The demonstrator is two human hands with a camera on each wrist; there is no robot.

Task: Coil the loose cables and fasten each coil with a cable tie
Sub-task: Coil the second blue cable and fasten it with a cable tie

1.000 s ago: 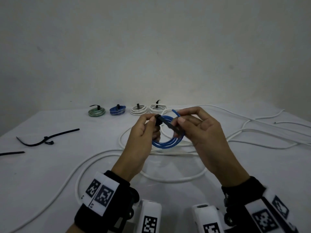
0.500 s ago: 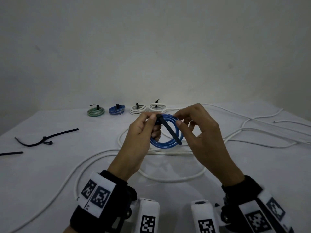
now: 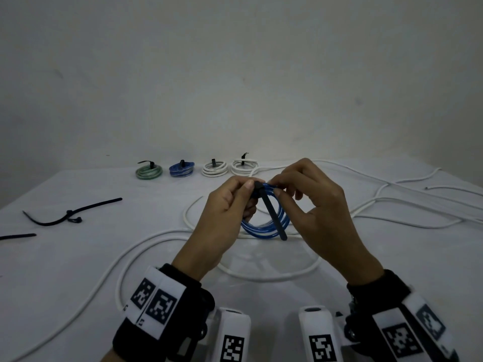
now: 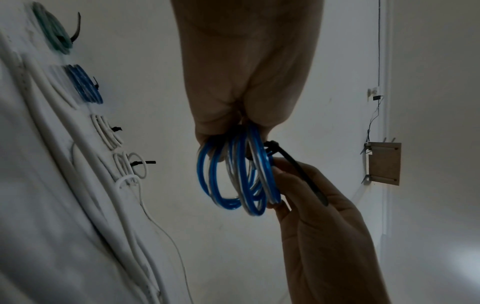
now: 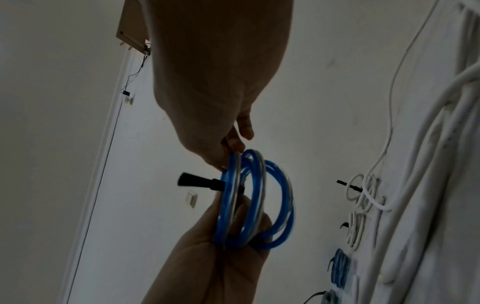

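A blue cable coil [image 3: 261, 228] is held upright above the table between both hands. My left hand [image 3: 248, 197] grips its top left, thumb against the head of a black cable tie [image 3: 273, 215] wrapped round the strands. The tie's tail hangs free, slanting down across the loop. My right hand [image 3: 285, 190] pinches the coil's top just right of the tie head. In the left wrist view the coil [image 4: 233, 174] spreads into several loops and the tie [image 4: 298, 170] lies over the right fingers. In the right wrist view the tie [image 5: 197, 182] sticks out left of the coil [image 5: 259, 205].
Tied coils stand in a row at the table's back: green [image 3: 149, 172], blue [image 3: 181, 169] and two white [image 3: 214, 169] [image 3: 244, 167]. Loose white cables [image 3: 156, 236] run under the hands and off to the right [image 3: 392, 205]. Spare black ties [image 3: 70, 214] [image 3: 17, 235] lie at the left.
My right hand has let go of the tie's tail and shifted to the coil's top. The tail has swung from pointing right to hanging downward. Both hands have drifted slightly up and back.
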